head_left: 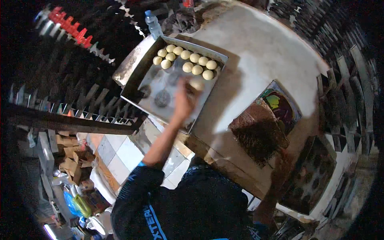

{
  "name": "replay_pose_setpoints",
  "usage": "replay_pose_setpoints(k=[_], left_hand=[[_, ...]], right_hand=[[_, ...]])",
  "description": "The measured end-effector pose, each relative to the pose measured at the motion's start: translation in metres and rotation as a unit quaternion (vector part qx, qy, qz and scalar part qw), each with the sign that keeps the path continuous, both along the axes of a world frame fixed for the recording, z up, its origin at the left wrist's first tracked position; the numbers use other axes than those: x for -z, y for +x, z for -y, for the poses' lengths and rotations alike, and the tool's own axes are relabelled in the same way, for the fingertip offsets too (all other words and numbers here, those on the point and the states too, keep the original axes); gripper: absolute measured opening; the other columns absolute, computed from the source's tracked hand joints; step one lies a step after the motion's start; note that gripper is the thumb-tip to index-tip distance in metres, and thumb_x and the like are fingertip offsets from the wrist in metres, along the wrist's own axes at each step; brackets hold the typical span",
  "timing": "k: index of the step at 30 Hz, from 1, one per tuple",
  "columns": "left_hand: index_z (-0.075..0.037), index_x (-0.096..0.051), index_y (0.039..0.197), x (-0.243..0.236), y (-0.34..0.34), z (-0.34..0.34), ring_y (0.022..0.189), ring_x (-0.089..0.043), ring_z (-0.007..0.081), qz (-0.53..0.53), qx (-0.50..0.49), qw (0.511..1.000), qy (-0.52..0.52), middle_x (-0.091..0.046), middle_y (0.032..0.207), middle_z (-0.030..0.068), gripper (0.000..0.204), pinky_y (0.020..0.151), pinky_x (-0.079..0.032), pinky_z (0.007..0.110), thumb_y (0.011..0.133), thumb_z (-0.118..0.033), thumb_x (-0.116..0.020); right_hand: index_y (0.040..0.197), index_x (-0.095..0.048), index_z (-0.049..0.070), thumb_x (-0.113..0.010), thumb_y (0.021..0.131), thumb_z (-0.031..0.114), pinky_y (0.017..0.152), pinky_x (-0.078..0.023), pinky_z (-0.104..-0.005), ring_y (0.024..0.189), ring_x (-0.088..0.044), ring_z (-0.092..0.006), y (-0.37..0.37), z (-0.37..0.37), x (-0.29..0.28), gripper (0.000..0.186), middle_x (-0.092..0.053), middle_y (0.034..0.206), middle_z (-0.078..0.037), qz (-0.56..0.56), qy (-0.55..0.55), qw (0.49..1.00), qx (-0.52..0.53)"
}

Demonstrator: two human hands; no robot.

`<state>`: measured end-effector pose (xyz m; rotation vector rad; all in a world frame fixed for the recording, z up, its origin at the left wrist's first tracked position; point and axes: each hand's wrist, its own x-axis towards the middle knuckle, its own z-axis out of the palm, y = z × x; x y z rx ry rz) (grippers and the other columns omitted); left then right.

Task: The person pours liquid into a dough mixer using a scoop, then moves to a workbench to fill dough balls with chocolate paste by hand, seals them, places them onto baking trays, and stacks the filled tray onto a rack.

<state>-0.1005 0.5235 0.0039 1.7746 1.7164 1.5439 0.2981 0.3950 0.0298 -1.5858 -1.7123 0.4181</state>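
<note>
My left hand (185, 100) reaches over a shallow metal tray (161, 112), smeared by motion. A pale round dough ball (196, 83) is at its fingers, equally blurred, and appears to be held. Several more dough balls (194, 58) sit in rows along the tray's far side, with a gap between the left and right groups. Dark round marks show on the bare tray bottom. My right hand (282, 161) is low on the right in deep shadow, by the near corner of a brown, crusted flat piece (258, 130); its fingers cannot be made out.
A plastic bottle (153, 24) stands behind the tray's far left corner. Under the brown piece lies a dark tray with coloured patches (283, 106). Another dark tray (309, 176) lies at the right. Metal racks (348, 92) border the table; cardboard (73, 160) and bags litter the lower left.
</note>
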Motion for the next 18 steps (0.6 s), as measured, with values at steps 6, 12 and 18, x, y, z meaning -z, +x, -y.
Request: replay_pose_setpoints(k=[6, 12, 18], left_hand=[[-0.003, -0.021, 0.141, -0.061, 0.178, 0.114, 0.103, -0.055, 0.0311, 0.004, 0.321, 0.945, -0.067, -0.049, 0.118, 0.022, 0.086, 0.085, -0.047, 0.039, 0.074, -0.017, -0.073], [-0.002, -0.054, 0.122, -0.079, 0.228, 0.171, 0.096, -0.051, 0.0177, 0.266, 0.257, 0.904, -0.214, -0.053, 0.096, 0.0087, 0.045, 0.084, -0.041, 0.028, 0.083, -0.02, -0.067], [-0.002, -0.059, 0.116, -0.083, 0.261, 0.235, 0.092, -0.051, 0.0203, 0.161, 0.203, 0.964, -0.067, -0.052, 0.099, 0.0125, 0.034, 0.081, -0.041, 0.031, 0.084, -0.013, -0.061]], right_hand=[[0.115, -0.056, -0.004, -0.062, 0.088, 0.023, 0.081, -0.046, -0.0322, 0.099, -0.057, -0.0203, -0.037, -0.003, 0.003, 0.039, -0.059, 0.112, -0.016, -0.304, -0.268, 0.911, -0.083], [0.125, -0.048, -0.003, -0.069, 0.077, 0.022, 0.093, -0.042, -0.0396, 0.107, -0.056, -0.0358, -0.004, 0.028, -0.053, 0.057, -0.054, 0.119, -0.024, -0.11, 0.084, 0.946, -0.292], [0.11, -0.058, -0.004, -0.047, 0.094, 0.035, 0.075, -0.047, -0.0313, 0.086, -0.06, -0.0197, -0.011, 0.092, -0.055, 0.043, -0.062, 0.098, -0.014, -0.246, 0.073, 0.96, -0.107]])
